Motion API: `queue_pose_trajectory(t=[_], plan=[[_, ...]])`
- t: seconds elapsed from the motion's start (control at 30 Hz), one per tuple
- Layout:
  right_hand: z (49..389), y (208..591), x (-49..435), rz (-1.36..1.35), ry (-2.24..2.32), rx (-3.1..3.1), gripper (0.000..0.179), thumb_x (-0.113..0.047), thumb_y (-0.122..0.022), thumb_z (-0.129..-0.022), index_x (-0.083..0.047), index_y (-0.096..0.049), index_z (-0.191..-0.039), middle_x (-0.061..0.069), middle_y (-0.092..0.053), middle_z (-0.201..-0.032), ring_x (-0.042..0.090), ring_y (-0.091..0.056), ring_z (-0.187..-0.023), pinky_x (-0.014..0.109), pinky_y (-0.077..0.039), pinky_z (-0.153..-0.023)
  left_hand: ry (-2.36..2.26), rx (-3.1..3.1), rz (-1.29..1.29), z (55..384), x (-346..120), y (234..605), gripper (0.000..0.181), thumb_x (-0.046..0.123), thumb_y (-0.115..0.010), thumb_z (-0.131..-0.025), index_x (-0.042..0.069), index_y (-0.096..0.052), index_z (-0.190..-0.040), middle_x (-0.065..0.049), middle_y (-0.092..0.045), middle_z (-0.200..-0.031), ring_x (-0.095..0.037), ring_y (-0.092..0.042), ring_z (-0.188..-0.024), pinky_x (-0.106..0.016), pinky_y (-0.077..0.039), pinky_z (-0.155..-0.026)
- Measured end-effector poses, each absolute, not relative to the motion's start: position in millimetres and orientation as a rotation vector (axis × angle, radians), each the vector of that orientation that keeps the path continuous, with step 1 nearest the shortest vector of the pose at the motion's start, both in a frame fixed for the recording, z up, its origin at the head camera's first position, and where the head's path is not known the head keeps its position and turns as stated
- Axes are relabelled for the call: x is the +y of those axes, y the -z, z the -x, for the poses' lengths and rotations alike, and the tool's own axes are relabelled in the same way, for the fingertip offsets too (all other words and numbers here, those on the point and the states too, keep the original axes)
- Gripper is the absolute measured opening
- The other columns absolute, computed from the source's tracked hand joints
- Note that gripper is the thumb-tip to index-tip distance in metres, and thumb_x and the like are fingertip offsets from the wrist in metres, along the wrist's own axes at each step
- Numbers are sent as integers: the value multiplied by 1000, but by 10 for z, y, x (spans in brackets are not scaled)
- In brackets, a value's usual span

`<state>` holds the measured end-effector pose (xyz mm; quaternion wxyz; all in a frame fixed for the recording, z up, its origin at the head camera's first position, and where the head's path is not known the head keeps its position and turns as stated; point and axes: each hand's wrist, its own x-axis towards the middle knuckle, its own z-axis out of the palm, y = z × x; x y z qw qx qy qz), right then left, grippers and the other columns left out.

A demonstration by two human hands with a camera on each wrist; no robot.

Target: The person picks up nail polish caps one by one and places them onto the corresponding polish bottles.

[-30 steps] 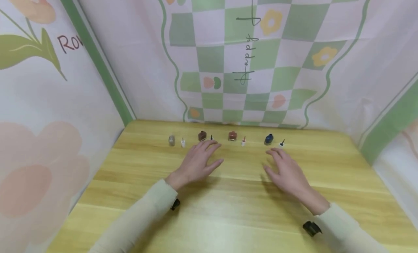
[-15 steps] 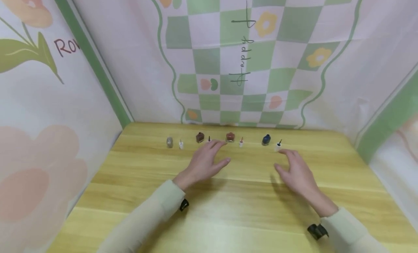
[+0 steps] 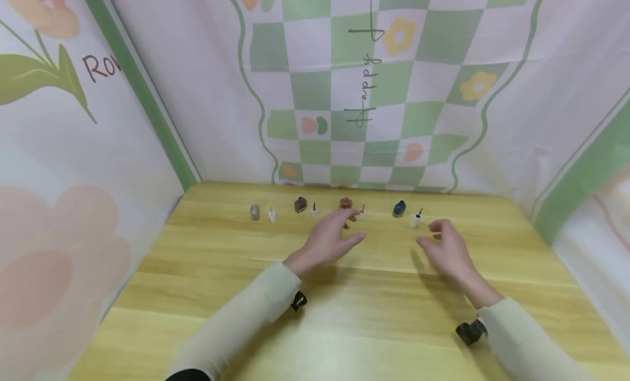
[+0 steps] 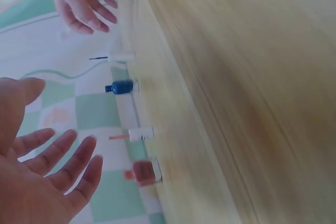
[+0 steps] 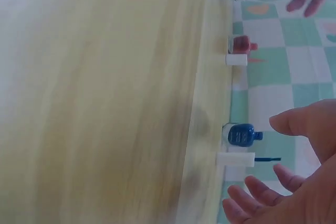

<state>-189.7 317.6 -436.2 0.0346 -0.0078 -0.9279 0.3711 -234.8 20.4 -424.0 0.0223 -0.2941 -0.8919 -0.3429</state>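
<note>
the word "happy" (image 3: 366, 73) runs upward on the checked cloth (image 3: 311, 89) behind the wood-grain table (image 3: 344, 332). the left hand (image 3: 327, 240), fingers apart, is near the squat reddish bottle (image 4: 145, 173); the right hand (image 3: 450, 253), fingers apart, is nearest the white brush cap (image 5: 236, 159) beside the rounded blue bottle (image 5: 248, 130) (its print (image 5: 240, 136) too blurred to read).

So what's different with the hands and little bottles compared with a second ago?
The left hand moved rightward, from near the dark brown bottle to in front of the red bottle. The right hand shifted slightly right, beside the brush cap of the blue bottle. Neither hand holds anything. The bottles and caps stayed in their row.
</note>
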Motion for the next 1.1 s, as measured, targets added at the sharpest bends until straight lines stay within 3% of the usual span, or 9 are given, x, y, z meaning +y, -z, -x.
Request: queue_pose_trajectory(t=[0.13,0.33,0.53,0.7,1.1], plan=[[1979,4370,3190,105,-1221,-2845,64,-32,-60,-104,14,-35,-141,38,-42,-142,55,-45,-128,66,-41,-105,1128,-2780,913,2412,363,4246,57,39,-68,-100,13,-52,-147,-4,-62,-139,-16,-66,-106,-26,-55,-85],[2093,4408,3225,146,-1288,-2821,68,-31,-62,-103,13,-33,-146,37,-41,-145,54,-45,-131,64,-41,-108,1100,-2816,973,2490,588,4306,61,42,-66,-100,12,-48,-150,-5,-54,-146,-16,-65,-109,-23,-55,-84],[2171,4425,3284,128,-1271,-2810,66,-27,-64,-102,13,-35,-146,36,-43,-145,54,-46,-131,63,-41,-108,1071,-2831,970,2546,807,4325,64,44,-61,-102,13,-41,-155,-5,-47,-155,-19,-62,-119,-30,-53,-99],[2183,4421,3315,121,-1246,-2812,62,-25,-65,-101,12,-39,-144,37,-45,-143,54,-48,-129,63,-42,-107,1056,-2875,938,2569,950,4332,66,46,-56,-104,14,-35,-158,-6,-40,-160,-23,-46,-141,-40,-41,-115],[2210,4473,3324,83,-1234,-2809,56,-20,-67,-99,12,-46,-140,35,-54,-135,50,-56,-122,61,-45,-105,1093,-2930,864,2709,1213,4451,59,32,-49,-109,4,-32,-158,-15,-39,-160,-27,-42,-145,-38,-34,-120]])
